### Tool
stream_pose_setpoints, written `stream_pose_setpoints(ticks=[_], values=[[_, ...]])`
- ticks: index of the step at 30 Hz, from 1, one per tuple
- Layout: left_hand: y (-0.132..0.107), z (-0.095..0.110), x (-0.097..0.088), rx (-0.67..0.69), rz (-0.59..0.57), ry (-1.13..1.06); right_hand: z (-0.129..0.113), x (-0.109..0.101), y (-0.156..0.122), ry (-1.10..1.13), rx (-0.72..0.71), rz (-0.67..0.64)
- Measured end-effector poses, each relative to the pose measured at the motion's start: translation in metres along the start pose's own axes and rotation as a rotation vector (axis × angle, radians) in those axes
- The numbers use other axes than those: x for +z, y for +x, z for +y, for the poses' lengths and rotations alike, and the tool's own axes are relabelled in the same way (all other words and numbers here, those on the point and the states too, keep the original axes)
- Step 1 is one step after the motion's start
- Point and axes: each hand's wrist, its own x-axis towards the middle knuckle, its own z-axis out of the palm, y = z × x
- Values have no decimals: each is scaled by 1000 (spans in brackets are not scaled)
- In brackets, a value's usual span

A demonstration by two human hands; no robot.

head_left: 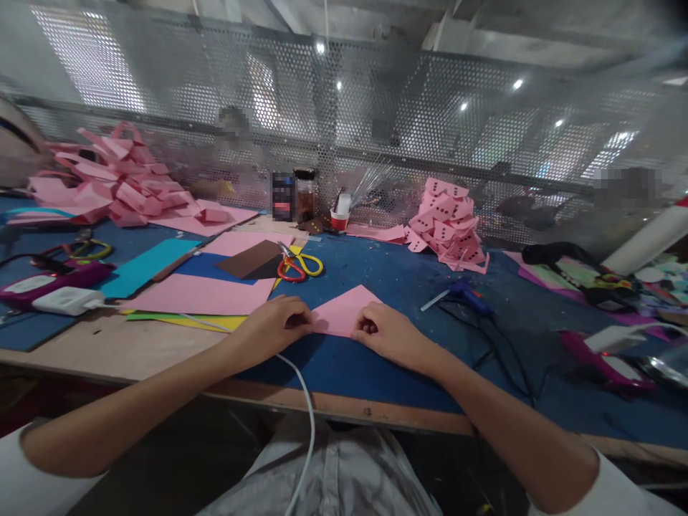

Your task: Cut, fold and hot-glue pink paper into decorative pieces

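A pink piece of paper (344,309), pointed at the top, lies on the blue tabletop in front of me. My left hand (276,322) pinches its left corner between thumb and fingers. On the lower right edge, my right hand (383,330) has its fingers curled and closed on the same paper. Just beyond my left hand rest scissors (299,264) with one red and one yellow handle. A pink sheet (198,295) lies on top of coloured sheets beside my left forearm.
A white cable (307,401) hangs over the table edge (370,412). To the right lie a blue glue gun (469,295) and a purple power strip (610,362). Pink cut pieces (446,222) are piled at the back, folded pink paper (129,179) at left. A red-and-white cup (340,217) stands between.
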Motion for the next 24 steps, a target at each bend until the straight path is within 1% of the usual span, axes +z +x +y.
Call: stream_pose_setpoints(ticks=[3, 7, 13, 19, 24], values=[[1, 0, 0, -16, -15, -15, 0, 0, 0, 0, -6, 4], [3, 4, 1, -25, -6, 12, -1, 0, 0, -7, -8, 12], [8, 13, 5, 57, -7, 38, 0, 1, 0, -14, -11, 21], [15, 18, 12, 18, -3, 64, 1, 2, 0, -10, -27, 26], [15, 18, 14, 16, 22, 63, 1, 2, -1, -21, -19, 33]])
